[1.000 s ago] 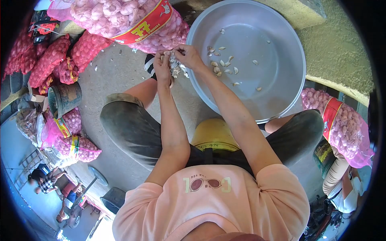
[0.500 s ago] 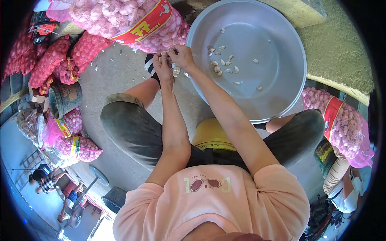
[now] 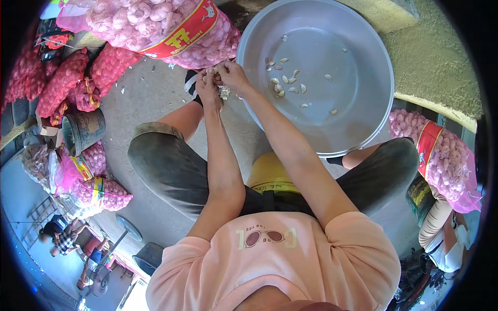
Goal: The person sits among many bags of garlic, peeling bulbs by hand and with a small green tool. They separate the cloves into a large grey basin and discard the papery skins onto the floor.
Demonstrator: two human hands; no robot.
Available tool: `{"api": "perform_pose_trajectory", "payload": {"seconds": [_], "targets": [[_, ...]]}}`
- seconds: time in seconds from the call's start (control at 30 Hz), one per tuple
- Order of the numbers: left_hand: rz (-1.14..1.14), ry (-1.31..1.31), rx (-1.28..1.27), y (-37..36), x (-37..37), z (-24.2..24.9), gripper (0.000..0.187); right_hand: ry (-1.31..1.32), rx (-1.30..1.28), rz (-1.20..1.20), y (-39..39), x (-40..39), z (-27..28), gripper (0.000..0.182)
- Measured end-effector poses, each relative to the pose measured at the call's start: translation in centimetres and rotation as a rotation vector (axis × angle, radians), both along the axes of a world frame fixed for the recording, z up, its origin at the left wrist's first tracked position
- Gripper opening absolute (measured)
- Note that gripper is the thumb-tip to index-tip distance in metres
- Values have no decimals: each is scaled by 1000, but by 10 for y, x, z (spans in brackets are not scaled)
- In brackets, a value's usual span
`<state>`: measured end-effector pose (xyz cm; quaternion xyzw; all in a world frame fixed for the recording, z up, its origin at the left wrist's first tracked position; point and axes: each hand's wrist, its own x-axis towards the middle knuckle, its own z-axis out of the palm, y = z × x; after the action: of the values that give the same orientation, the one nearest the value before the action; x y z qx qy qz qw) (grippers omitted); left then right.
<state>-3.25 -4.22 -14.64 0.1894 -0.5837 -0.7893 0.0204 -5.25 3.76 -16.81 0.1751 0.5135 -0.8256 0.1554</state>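
Note:
Both hands meet left of a wide grey basin (image 3: 381,111), just below a big pink mesh sack of garlic (image 3: 218,44). My left hand (image 3: 209,89) has its fingers pinched on something small and pale, too small to make out. Against it, my right hand (image 3: 232,78) is closed with fingertips together, and what they grip is hidden. Several garlic cloves (image 3: 303,88) lie scattered inside the basin, mostly toward its left side. Pale garlic scraps (image 3: 224,93) are on the floor beside my hands.
Red mesh sacks (image 3: 65,75), a dark bucket (image 3: 84,129) and smaller garlic bags (image 3: 104,192) stand at the left. Another garlic sack (image 3: 446,160) is at the right, near a co-worker's arm. A yellow bucket (image 3: 272,173) sits between my legs. People are at the lower left.
The view has shifted slightly. My hands remain together near the sack, with a small change in finger position.

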Motion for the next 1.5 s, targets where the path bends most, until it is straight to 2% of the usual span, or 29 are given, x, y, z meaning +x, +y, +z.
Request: {"api": "perform_pose_trajectory", "payload": {"seconds": [0.07,0.13,0.2,0.23,0.3,0.33,0.4,0.43,0.5,0.53,0.6,0.63,0.7,0.77,0.83,0.9,0.93,1.03,1.1,1.27,1.33,1.4,1.5], "targets": [[-11,-52,-7,-5,-1,6,22,22,-25,57,9,0,5,20],[-253,-109,64,-15,-4,7,23,42,-43,114,23,3,-1,22],[-225,-96,158,-5,-1,5,24,-19,-313,-77,32,2,-12,25],[-198,-86,255,-2,0,5,24,-19,-315,-75,36,0,-15,25],[-219,-56,244,0,-2,-1,25,-311,-825,-703,46,-1,-14,27],[-239,-30,230,-1,-2,-6,26,-312,-824,-704,51,2,-11,27],[-232,-23,163,-3,-2,-9,27,-160,-212,-260,56,14,-5,30],[-223,-13,98,-2,-3,-7,28,-161,-211,-260,53,15,0,30],[-187,-12,132,-1,-4,-6,30,185,292,-235,42,13,5,36],[-152,-11,163,-2,-5,-6,33,186,291,-236,39,11,6,36],[-162,7,189,-4,-6,-8,34,397,241,-59,34,8,13,33],[-171,24,216,-4,-6,-9,35,396,241,-60,33,8,19,33],[-126,17,223,-1,-5,-9,36,499,541,-40,30,11,26,23],[-78,12,227,4,-5,-4,36,486,581,-97,19,6,18,19],[-13,-14,115,8,-5,-7,37,471,625,-154,10,6,20,15],[22,22,142,16,-1,-10,36,381,791,-239,0,11,21,13],[57,60,165,17,0,-10,36,382,791,-238,-4,10,21,13],[-5,25,160,14,1,-8,37,236,794,-271,-10,7,22,15],[13,55,162,12,-1,-8,38,172,721,-170,-10,3,22,17],[143,100,208,5,-7,2,38,198,783,-139,-4,9,19,14],[122,259,269,-4,-10,-6,37,204,760,-98,-1,12,14,14],[108,220,273,-11,-10,-11,37,354,883,11,1,10,11,14],[59,189,213,-11,-11,-17,34,406,883,31,2,7,6,15]]}}
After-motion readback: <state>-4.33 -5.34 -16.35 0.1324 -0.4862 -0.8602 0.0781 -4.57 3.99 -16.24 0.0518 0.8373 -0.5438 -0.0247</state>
